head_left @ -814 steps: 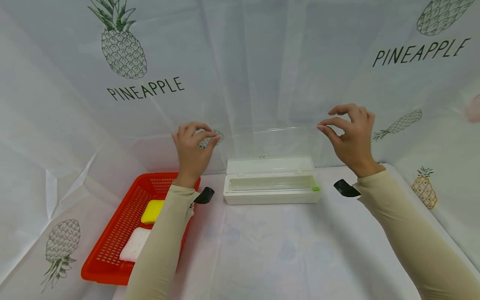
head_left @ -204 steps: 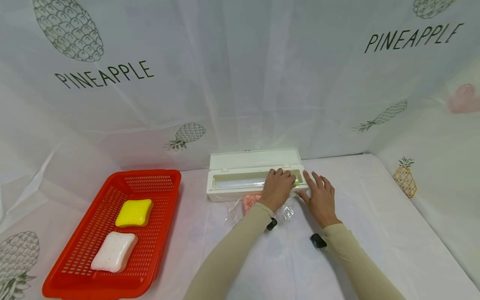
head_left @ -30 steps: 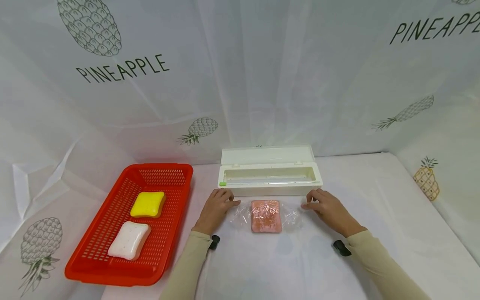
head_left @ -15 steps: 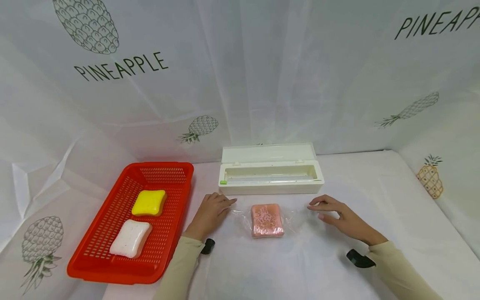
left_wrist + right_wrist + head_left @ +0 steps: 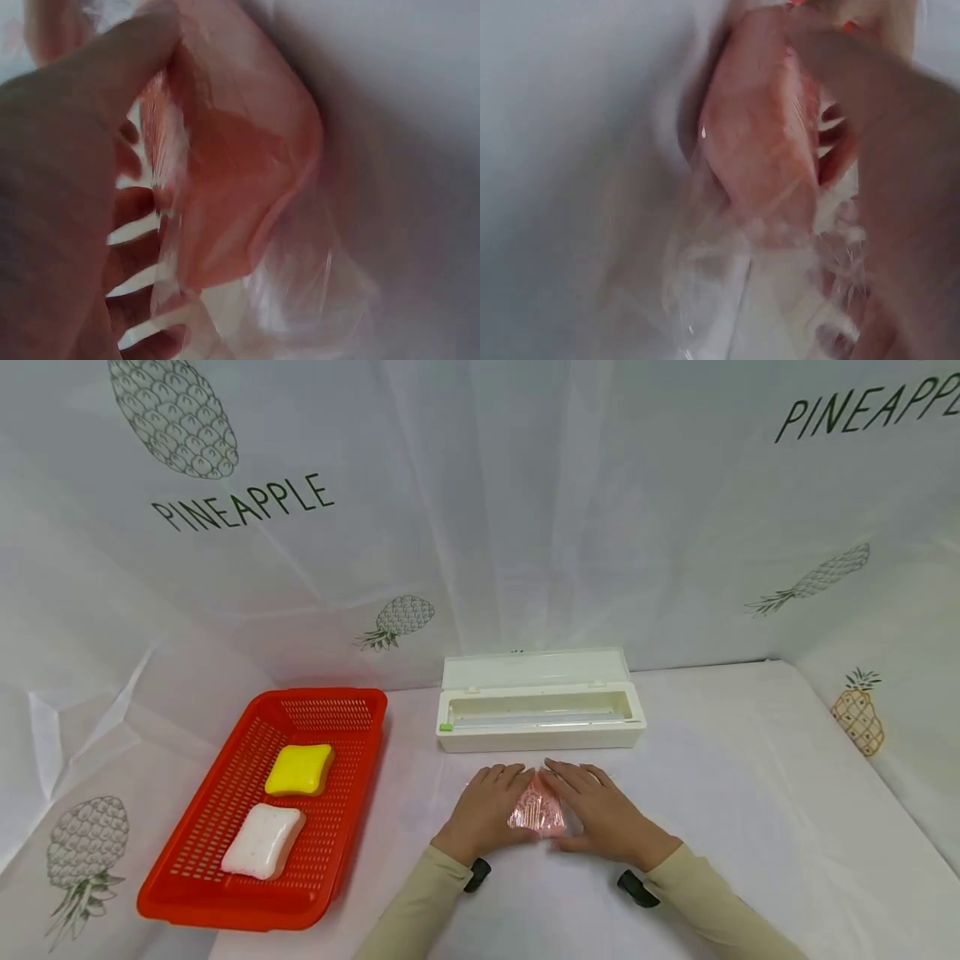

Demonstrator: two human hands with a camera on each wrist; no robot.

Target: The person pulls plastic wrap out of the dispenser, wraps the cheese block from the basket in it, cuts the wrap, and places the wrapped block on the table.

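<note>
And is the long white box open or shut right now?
The white box is open: its lid stands raised at the back, and its inside shows.

Three blocks: one pink block [image 5: 537, 810] at lower centre, one yellow block [image 5: 300, 769] and one white block [image 5: 263, 841] at lower left. One red basket [image 5: 360, 802], one white box [image 5: 538, 742], two hands [image 5: 489, 812], two black wrist pieces [image 5: 638, 889], one bench [image 5: 735, 768], two printed words [image 5: 243, 502] and five clearly visible pineapple drawings [image 5: 405, 614].
</note>
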